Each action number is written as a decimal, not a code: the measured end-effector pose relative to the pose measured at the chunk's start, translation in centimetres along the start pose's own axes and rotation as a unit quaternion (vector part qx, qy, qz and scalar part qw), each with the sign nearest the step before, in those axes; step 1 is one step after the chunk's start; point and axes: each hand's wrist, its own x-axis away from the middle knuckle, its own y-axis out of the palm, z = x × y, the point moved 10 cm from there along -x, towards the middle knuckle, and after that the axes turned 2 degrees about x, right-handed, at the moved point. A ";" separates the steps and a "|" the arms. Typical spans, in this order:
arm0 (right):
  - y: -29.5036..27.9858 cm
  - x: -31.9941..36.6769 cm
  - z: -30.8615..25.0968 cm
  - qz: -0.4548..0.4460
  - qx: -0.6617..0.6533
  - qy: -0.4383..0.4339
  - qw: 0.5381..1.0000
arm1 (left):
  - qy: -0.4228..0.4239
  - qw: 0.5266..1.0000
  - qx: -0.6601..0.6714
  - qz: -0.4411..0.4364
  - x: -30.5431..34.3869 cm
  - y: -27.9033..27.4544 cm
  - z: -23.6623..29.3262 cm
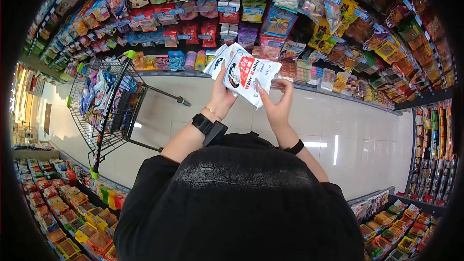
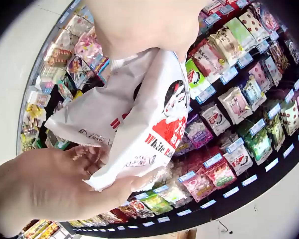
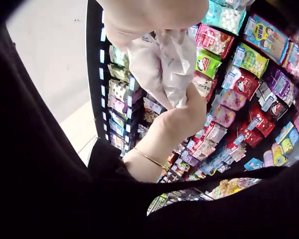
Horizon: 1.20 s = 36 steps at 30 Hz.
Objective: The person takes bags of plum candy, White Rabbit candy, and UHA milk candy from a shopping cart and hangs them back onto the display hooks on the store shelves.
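In the head view, two white White Rabbit candy bags overlap in front of my chest. The front candy bag (image 1: 249,75) shows a red patch and a rabbit picture; the rear candy bag (image 1: 218,62) peeks out at its left. My left hand (image 1: 222,95) grips both bags by their left side. At the lower right corner, my right hand (image 1: 279,104) pinches the front bag between thumb and fingers. The left wrist view shows the bags fanned apart, the rear bag (image 2: 87,114) beside the front one, with the right hand (image 2: 50,181) at their lower ends.
Shelves of hanging candy packets (image 1: 208,31) curve across the front. A shopping cart (image 1: 104,101) with several packets in it stands on my left, on pale tiled floor (image 1: 333,135). Low bins of packaged snacks (image 1: 72,212) lie behind me on both sides.
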 end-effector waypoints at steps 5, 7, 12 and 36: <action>1.4 1.2 3.3 0.005 -0.262 0.254 0.931 | 0.035 0.999 -0.016 0.021 0.4 -0.2 0.3; 4.5 2.5 3.5 -0.069 -0.468 0.393 0.789 | 0.036 0.999 -0.006 0.010 0.7 0.4 -0.1; 3.4 0.6 6.5 -0.076 -0.508 0.342 0.787 | 0.033 0.992 -0.118 -0.015 1.6 1.4 0.0; -0.2 0.4 2.9 -0.235 -0.339 0.272 0.869 | -0.182 0.934 -0.265 -0.159 6.0 6.4 -1.0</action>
